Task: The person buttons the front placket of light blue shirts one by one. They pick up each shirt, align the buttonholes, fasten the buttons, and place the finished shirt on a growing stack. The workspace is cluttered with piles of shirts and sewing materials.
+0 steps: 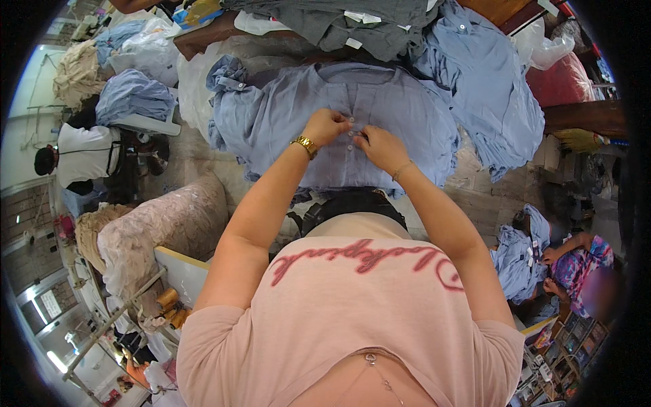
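A blue button-front shirt (285,108) lies spread in front of me, its neckline at the far side and a row of pale buttons (350,147) down the middle. My left hand (325,127), with a gold watch (306,144) at the wrist, is closed in a pinch on the shirt's front edge beside a button. Just right of the buttons, my right hand (384,149) is closed, its fingertips close to the left ones. A small dark thing (365,137) shows at the right fingertips, too small to name.
Dark grey garments (325,30) with white tags are heaped beyond the shirt. More blue shirts (485,81) hang to the right. At left are a blue garment pile (135,98), a large wrapped bundle (163,224) and a person in white (88,156). Another person (586,268) handles blue garments at right.
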A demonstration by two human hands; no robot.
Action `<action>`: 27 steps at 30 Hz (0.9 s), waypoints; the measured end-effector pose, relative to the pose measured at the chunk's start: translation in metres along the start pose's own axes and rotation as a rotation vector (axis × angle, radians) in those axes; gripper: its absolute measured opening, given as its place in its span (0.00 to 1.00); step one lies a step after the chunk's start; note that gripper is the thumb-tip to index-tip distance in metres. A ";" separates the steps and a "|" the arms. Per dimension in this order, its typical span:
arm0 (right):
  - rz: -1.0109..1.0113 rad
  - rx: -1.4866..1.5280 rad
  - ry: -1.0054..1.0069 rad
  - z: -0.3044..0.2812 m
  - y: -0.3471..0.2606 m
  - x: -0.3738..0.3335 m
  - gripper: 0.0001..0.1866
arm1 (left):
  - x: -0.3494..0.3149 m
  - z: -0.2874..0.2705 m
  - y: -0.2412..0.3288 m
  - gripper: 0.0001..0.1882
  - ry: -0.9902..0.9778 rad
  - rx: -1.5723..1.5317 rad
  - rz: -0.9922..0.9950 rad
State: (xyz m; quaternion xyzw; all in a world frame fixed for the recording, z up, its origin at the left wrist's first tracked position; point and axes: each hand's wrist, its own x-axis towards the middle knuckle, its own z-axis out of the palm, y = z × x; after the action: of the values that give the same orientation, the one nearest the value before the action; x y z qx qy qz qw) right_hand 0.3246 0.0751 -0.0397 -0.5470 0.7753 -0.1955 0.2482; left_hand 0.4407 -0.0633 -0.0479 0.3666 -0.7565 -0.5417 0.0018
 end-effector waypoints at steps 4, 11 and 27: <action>0.003 -0.009 -0.033 -0.006 -0.010 0.006 0.16 | -0.003 -0.005 0.010 0.12 -0.039 0.043 0.036; 0.026 0.036 -0.078 0.002 0.000 0.002 0.17 | 0.026 -0.088 -0.021 0.11 0.581 -0.808 0.167; 0.021 0.301 0.004 -0.002 0.011 0.003 0.18 | 0.043 -0.029 0.009 0.07 0.025 0.860 0.662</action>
State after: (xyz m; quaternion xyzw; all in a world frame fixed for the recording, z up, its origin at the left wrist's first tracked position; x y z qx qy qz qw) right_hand 0.3145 0.0757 -0.0449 -0.4951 0.7434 -0.3078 0.3280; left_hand 0.4159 -0.1098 -0.0454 0.0826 -0.9848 -0.1493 0.0311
